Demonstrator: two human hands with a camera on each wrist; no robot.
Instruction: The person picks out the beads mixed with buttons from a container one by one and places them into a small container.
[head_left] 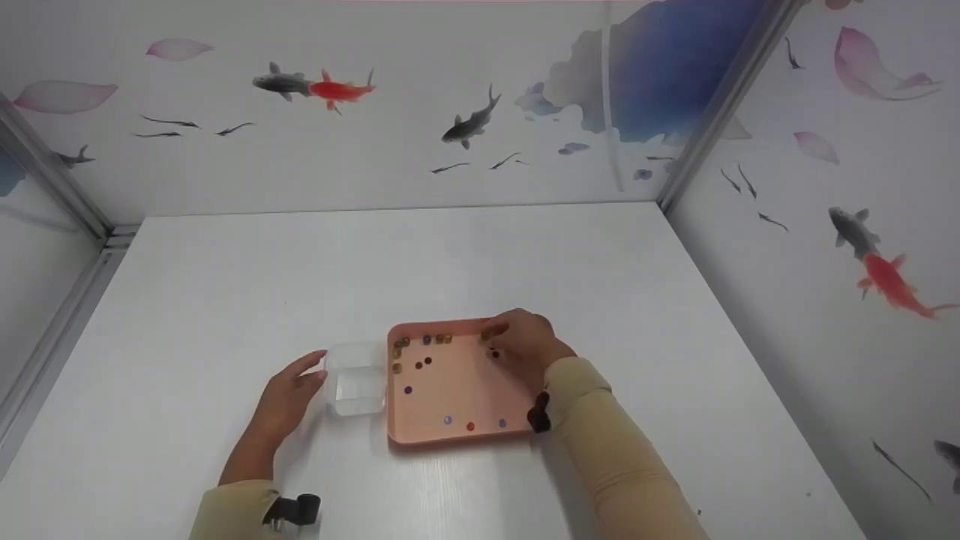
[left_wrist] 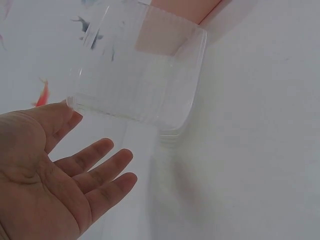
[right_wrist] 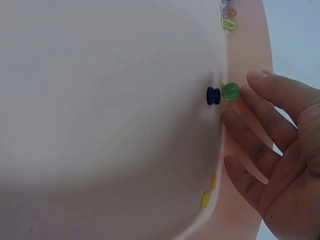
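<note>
Your left hand (head_left: 289,394) lies open on the white table (head_left: 225,300), fingers straight and slightly spread. Just past your thumb tip stands the clear box (left_wrist: 137,82), with the thumb at its near corner. The box is transparent, thin-walled plastic, square with rounded corners, and appears to hold nothing.

Directly beside the box sits the pink tray (head_left: 457,401), its edge against the box wall. The tray is smooth, matte, shallow, with a raised rim and rounded corners. Small round beads lie scattered on its floor.

Your right hand (head_left: 525,345) reaches into the tray's far corner, fingers (right_wrist: 260,125) loosely extended and gripping nothing. Just off your fingertips rest a glossy green bead (right_wrist: 230,90) and a dark blue bead (right_wrist: 213,96), touching each other. Two yellow beads (right_wrist: 209,192) lie nearer your palm.
</note>
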